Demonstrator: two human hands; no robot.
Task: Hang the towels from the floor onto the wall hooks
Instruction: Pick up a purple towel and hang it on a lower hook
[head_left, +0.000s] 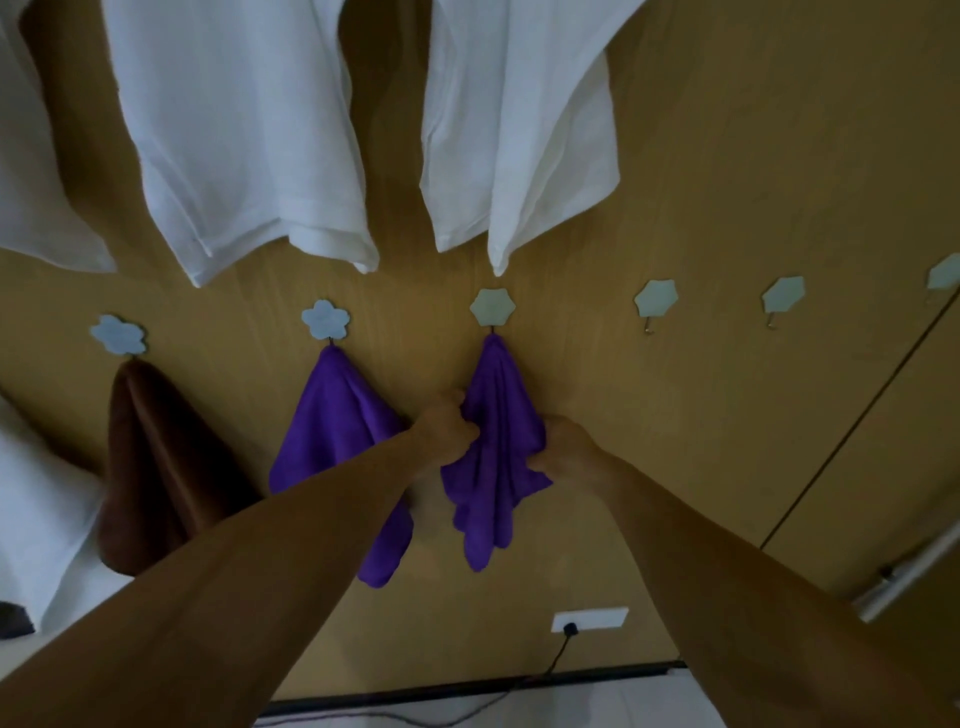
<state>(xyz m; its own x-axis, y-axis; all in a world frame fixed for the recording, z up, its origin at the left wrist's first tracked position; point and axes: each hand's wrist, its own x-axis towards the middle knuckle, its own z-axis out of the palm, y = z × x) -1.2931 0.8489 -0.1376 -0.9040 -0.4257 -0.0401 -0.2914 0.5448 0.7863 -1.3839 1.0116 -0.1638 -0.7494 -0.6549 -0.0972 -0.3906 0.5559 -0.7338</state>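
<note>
A purple towel (493, 457) hangs from the third flower-shaped hook (492, 306) on the wooden wall. My left hand (447, 426) grips its left edge and my right hand (563, 447) grips its right edge. To its left, a second purple towel (332, 441) hangs from another flower hook (325, 319). Further left, a brown towel (156, 467) hangs from the first hook (118, 335). Three hooks on the right (656, 299), (783, 295), (945, 273) carry nothing.
White garments (244, 130), (519, 130) hang above the hooks. White cloth (36, 519) hangs at the left edge. A wall socket (589, 621) with a black cable sits low on the wall. A door seam and handle (893, 577) are at the right.
</note>
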